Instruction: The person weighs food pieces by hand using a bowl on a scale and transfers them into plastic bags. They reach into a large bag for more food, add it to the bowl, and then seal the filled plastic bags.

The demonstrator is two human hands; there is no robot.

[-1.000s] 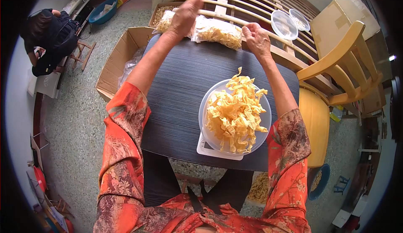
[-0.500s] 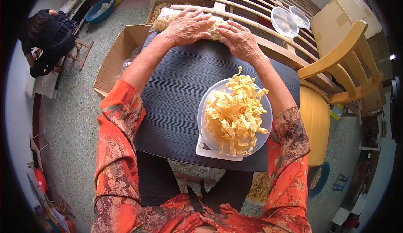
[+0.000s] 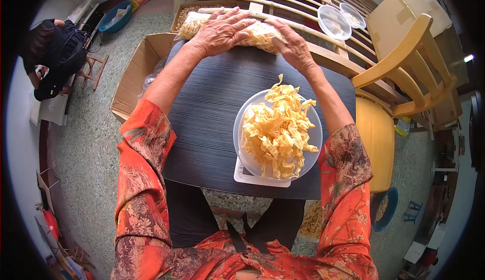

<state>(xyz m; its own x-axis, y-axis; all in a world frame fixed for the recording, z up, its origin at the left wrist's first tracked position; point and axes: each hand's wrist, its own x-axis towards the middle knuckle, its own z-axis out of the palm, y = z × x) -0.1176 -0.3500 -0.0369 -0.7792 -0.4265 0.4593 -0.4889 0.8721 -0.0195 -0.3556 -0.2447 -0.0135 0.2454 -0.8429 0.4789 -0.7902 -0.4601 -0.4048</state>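
Along the far edge of the dark table lies a long clear plastic bag of pale yellow dried pieces. My left hand rests flat across the bag's middle, fingers spread. At the bag's right end is my right hand, its fingers stretched out along that end rather than wrapped round it. Nearer to me, a clear round tub heaped with yellow dried strips stands on a white scale, which is partly hidden beneath it.
Beyond the table is a slatted wooden frame bearing two clear tubs. A yellow wooden chair stands to the right, an open cardboard box to the left. Another person sits farther left, near a blue basin.
My right hand has shifted slightly outward to the bag's right end, and more of the bag shows between my hands. My left hand stays on the bag. The whole view has shifted a little.
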